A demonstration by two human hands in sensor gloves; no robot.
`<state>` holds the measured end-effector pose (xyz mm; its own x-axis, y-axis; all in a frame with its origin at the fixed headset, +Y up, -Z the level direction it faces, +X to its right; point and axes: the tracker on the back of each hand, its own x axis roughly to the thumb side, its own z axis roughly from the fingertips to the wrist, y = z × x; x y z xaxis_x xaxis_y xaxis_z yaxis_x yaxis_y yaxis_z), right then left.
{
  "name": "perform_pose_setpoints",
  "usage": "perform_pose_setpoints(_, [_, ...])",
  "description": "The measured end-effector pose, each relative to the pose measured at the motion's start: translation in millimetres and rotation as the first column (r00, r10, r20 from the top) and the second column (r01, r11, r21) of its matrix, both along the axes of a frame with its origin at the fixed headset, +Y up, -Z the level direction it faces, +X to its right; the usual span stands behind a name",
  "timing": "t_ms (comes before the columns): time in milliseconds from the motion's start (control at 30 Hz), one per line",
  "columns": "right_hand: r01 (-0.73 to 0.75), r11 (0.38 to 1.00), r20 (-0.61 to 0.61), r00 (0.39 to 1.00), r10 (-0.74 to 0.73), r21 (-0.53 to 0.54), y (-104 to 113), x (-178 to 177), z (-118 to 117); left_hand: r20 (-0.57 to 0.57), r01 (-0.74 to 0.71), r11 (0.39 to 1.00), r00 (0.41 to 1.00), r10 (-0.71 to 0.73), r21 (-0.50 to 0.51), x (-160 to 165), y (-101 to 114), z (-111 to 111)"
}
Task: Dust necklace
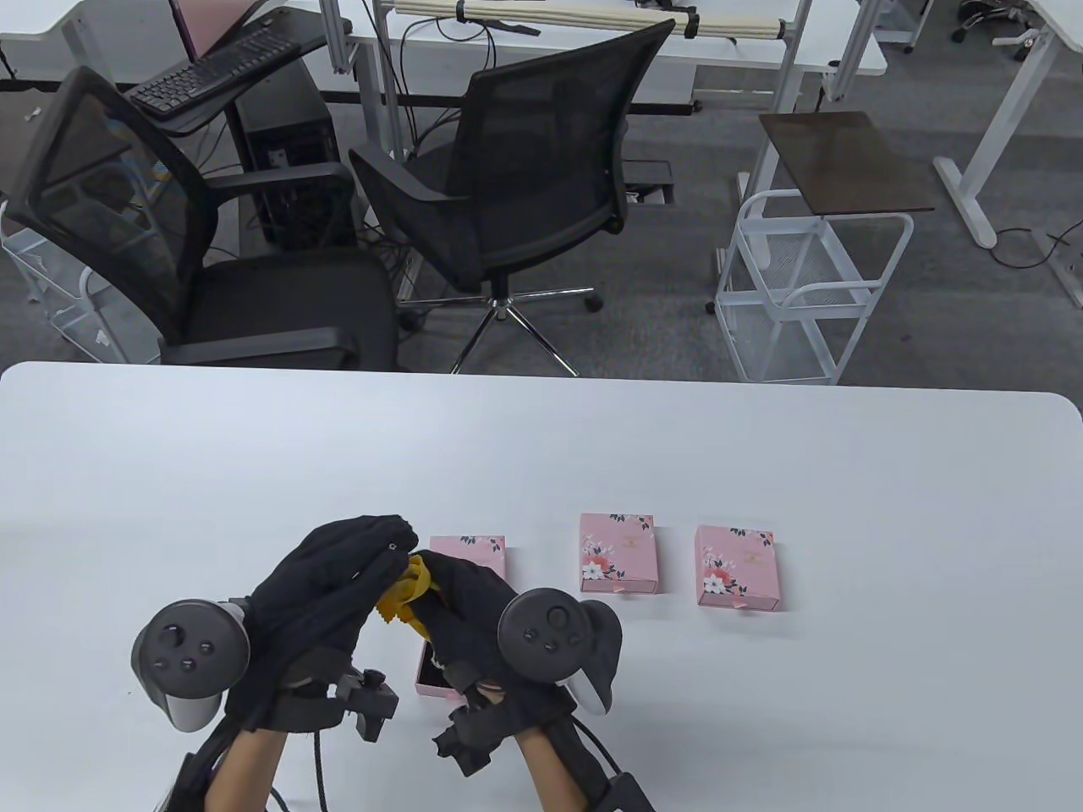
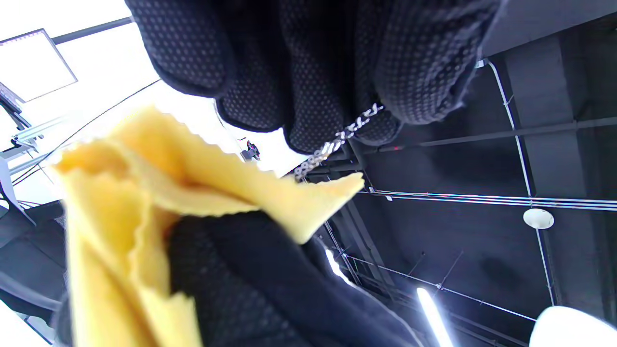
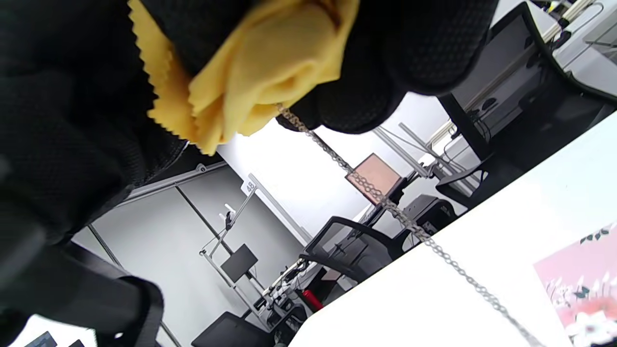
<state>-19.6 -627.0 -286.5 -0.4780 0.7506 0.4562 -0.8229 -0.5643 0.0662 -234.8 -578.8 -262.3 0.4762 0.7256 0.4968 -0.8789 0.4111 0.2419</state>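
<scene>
Both gloved hands meet above the table's near edge. My left hand (image 1: 372, 554) pinches a thin silver necklace chain (image 2: 337, 142) between its fingertips (image 2: 385, 96). My right hand (image 1: 440, 584) grips a folded yellow cloth (image 1: 404, 596), and in the left wrist view the cloth (image 2: 159, 193) lies over its fingers. In the right wrist view the chain (image 3: 385, 202) comes out of the cloth (image 3: 260, 72) and runs taut down to the lower right. In the table view the hands hide the chain.
An open pink box tray (image 1: 433, 679) lies under my right hand, with a pink floral box (image 1: 470, 548) just behind it. Two more shut pink floral boxes (image 1: 618, 552) (image 1: 737, 567) lie to the right on the white table (image 1: 254, 474). Office chairs stand beyond the far edge.
</scene>
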Motion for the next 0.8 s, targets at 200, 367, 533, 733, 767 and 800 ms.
perform_pose_setpoints(200, [-0.027, 0.999, 0.026, 0.999, 0.026, 0.028, 4.2, 2.6, 1.5, 0.015, 0.006, 1.0, 1.0, -0.007, 0.007, 3.4, 1.3, 1.4])
perform_pose_setpoints(367, [-0.024, 0.998, 0.065, 0.998, 0.02, 0.057, 2.9, 4.2, 1.6, 0.016, -0.003, 1.0, 1.0, 0.003, 0.013, 2.4, 2.2, 3.0])
perform_pose_setpoints(533, [-0.021, 0.998, 0.035, 0.999, 0.019, 0.052, 3.3, 2.6, 1.9, 0.006, 0.0, 1.0, 1.0, 0.0, 0.008, -0.2, 2.7, 4.6])
perform_pose_setpoints(733, [-0.058, 0.998, -0.006, 0.998, 0.058, 0.01, 0.4, -0.2, -2.0, -0.003, 0.051, 0.999, 0.999, -0.051, 0.012, 5.2, 3.0, 3.6])
perform_pose_setpoints(767, [-0.064, 0.998, 0.0, 0.998, 0.064, 0.008, -1.0, 0.5, -2.8, 0.001, 0.049, 0.999, 0.999, -0.049, 0.011, 5.6, 2.3, 2.8])
perform_pose_setpoints(800, [-0.064, 0.998, 0.011, 0.998, 0.064, 0.012, -2.2, 1.2, -3.3, 0.006, 0.042, 0.999, 0.999, -0.042, 0.01, 6.0, 1.9, 2.2])
